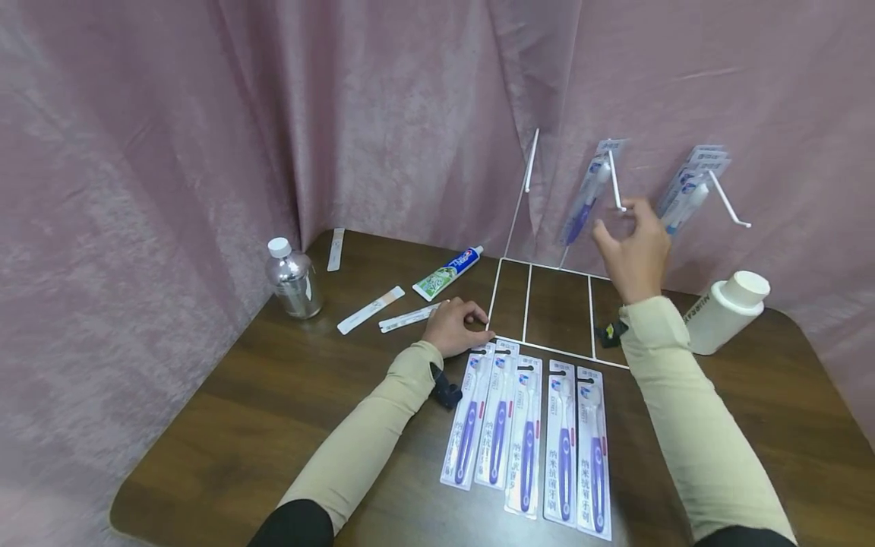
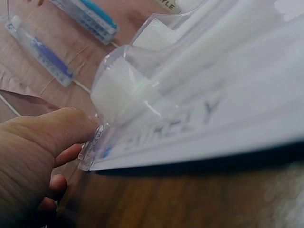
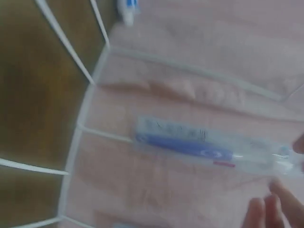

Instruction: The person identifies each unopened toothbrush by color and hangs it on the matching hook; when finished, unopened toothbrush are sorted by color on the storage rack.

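My left hand point(image 1: 454, 325) pinches the top end of the leftmost packaged toothbrush point(image 1: 468, 425) between thumb and fingers. That package is close up in the left wrist view, its clear blister point(image 2: 118, 90) facing up and its card tilted off the wood. Several more purple toothbrush packages point(image 1: 526, 441) lie beside it in a row. Raised by the white hooks, my right hand point(image 1: 639, 254) has thumb and fingers spread apart, holding nothing. One purple toothbrush package point(image 1: 582, 205) hangs on the middle hook point(image 1: 616, 182), near its fingertips. Blue packages point(image 1: 683, 194) hang from the right hook point(image 1: 728, 199).
The left hook point(image 1: 531, 159) is bare. A white wire frame point(image 1: 526, 304) stands on the wooden table point(image 1: 273, 441) against a pink curtain point(image 1: 396, 114). Around it are a toothpaste tube point(image 1: 447, 273), paper-like strips point(image 1: 371, 310), a silvery bottle point(image 1: 294, 281) and a tilted white bottle point(image 1: 724, 311).
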Tool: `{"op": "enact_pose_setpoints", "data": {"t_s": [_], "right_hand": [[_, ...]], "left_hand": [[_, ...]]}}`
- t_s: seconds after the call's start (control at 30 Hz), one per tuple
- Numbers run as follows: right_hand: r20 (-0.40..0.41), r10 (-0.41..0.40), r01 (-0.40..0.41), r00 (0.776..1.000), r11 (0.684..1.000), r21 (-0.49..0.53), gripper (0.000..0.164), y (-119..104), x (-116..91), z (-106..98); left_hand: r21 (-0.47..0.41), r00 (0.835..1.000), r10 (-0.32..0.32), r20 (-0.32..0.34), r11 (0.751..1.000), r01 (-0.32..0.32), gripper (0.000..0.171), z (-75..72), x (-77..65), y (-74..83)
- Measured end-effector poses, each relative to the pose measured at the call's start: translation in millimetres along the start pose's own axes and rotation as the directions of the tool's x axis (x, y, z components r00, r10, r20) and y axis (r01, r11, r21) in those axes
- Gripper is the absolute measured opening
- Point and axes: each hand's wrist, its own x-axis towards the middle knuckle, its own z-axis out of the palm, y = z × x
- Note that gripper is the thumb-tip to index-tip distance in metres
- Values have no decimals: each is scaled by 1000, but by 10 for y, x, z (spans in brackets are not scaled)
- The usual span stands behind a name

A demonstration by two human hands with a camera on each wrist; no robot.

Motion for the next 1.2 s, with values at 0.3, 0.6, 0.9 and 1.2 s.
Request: {"op": "enact_pose_setpoints", "data": {"t_s": [0.3, 0.6, 0.9, 1.2], "right_hand": [[614, 276, -323, 740, 946, -36, 28, 319, -1390, -768], [785, 339, -470, 518, 880, -70, 47, 534, -1931, -876], [734, 232, -239, 639, 966, -98, 62, 562, -1953, -842], [671, 279, -204, 687, 960, -191, 53, 565, -2006, -825]], "left_hand": [[-7, 1000, -18, 19, 1000, 18, 28, 4, 15, -100], [-25, 1000, -12, 29, 1000, 13, 28, 67, 44, -153], [-31, 1000, -27, 13, 999, 28, 27, -26, 39, -64], [-25, 1000, -10, 17, 1000, 11, 28, 74, 46, -73]]}}
